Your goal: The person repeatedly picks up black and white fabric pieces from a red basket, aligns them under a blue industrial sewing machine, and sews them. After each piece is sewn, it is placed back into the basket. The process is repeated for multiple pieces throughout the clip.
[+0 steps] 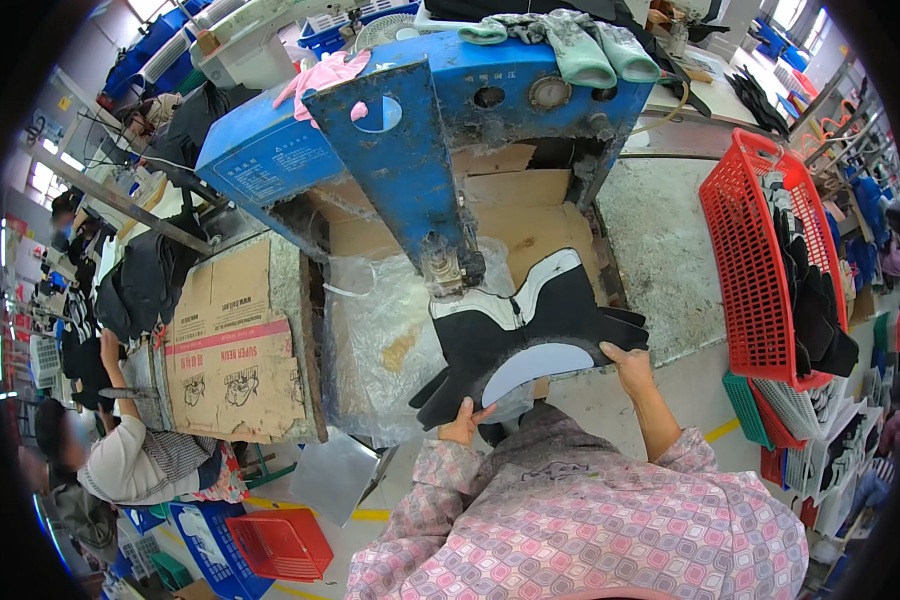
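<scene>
Both my hands hold a flat black shoe upper with white edging along its far side and a pale grey curved panel at the near side. My left hand pinches its near left edge, thumb and fingers closed. At the right edge my right hand grips it with the thumb on top. The upper's far edge lies just under or beside the small metal head at the end of a blue machine arm; whether they touch I cannot tell. Clear plastic sheeting spreads beneath, left of the upper.
The blue machine housing stands ahead, with a pink cloth and grey-green gloves on top. A flattened cardboard box covers the left surface. On the right sits a red basket of dark pieces. Another person works at far left.
</scene>
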